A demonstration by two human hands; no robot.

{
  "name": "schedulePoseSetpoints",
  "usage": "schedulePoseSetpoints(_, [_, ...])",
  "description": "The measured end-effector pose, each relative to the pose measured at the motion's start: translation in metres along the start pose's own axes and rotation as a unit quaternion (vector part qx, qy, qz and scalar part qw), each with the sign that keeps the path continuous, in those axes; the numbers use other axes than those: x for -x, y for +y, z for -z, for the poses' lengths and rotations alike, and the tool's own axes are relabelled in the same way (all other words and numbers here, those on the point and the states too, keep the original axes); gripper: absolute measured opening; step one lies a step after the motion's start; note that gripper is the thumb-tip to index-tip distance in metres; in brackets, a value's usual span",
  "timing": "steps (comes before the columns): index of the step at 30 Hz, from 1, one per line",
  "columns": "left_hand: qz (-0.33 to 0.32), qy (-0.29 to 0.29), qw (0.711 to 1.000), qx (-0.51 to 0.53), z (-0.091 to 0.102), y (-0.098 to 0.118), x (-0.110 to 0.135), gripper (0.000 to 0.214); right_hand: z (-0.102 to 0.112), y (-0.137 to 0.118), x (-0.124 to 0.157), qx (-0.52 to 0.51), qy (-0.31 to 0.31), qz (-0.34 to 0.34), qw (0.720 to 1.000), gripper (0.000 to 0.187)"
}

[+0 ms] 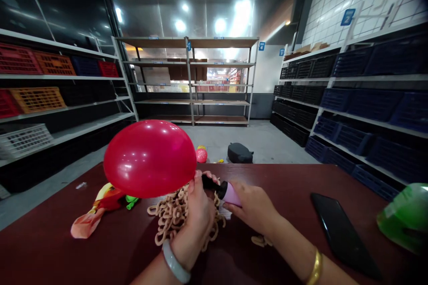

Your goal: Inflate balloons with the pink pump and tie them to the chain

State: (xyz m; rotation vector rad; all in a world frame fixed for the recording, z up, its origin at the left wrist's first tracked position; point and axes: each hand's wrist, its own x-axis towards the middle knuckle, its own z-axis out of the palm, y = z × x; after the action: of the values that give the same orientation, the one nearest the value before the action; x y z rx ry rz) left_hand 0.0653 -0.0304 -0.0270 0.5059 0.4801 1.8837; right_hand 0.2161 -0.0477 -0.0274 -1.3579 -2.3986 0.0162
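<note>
Head view shows me a storeroom: shelves (190, 80) at the back stand bare, and racks on both sides carry crates. Across the lower part runs the dark red desk (294, 182), where I have both hands at work.

The red balloon (150, 158) is the biggest thing on it. It is blown up round and sits above the desk's left half, its neck pointing right into my left hand (197, 218). That hand is curled tight, fingers pinching the neck where it meets the black tip of the pump (225, 190). My right hand (254, 207) is closed around the pump's pink body, just right of the left hand.

At the far right edge I see part of a green balloon (406, 216), and a black phone (341, 234) lies flat between it and my right arm. A heap of beige bands (169, 216) lies under the left hand and the red balloon. Limp balloons (96, 213) lie to the left of the heap.

On the floor beyond the desk are a black bag (239, 153) and a small pink balloon (201, 155).
</note>
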Motion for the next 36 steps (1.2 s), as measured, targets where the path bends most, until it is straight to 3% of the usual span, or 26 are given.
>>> schedulePoseSetpoints(4, [0.004,-0.006,1.0,-0.003,-0.003,-0.002,0.009,0.022,0.0,-0.006,0.0,-0.027,0.005,0.004,1.0,0.051])
schedulePoseSetpoints(10, [0.009,-0.004,1.0,0.0,-0.004,0.009,0.004,0.025,-0.002,-0.009,0.0,-0.051,0.015,-0.002,0.999,0.053])
schedulePoseSetpoints(20, [-0.082,0.031,0.996,0.011,0.016,0.066,-0.052,0.016,-0.008,0.016,-0.005,-0.017,-0.012,0.014,1.0,0.057])
schedulePoseSetpoints(24, [-0.104,0.038,0.994,0.026,0.024,0.079,-0.063,0.014,-0.008,0.023,-0.004,0.0,-0.003,0.022,1.0,0.061])
schedulePoseSetpoints(30, [-0.116,-0.004,0.993,0.027,0.021,0.067,-0.057,0.013,-0.002,0.02,-0.002,0.031,0.003,0.015,0.999,0.059])
schedulePoseSetpoints(36, [-0.053,-0.042,0.997,0.021,0.007,0.036,-0.033,0.017,0.002,0.012,-0.002,0.036,-0.001,0.005,0.999,0.057])
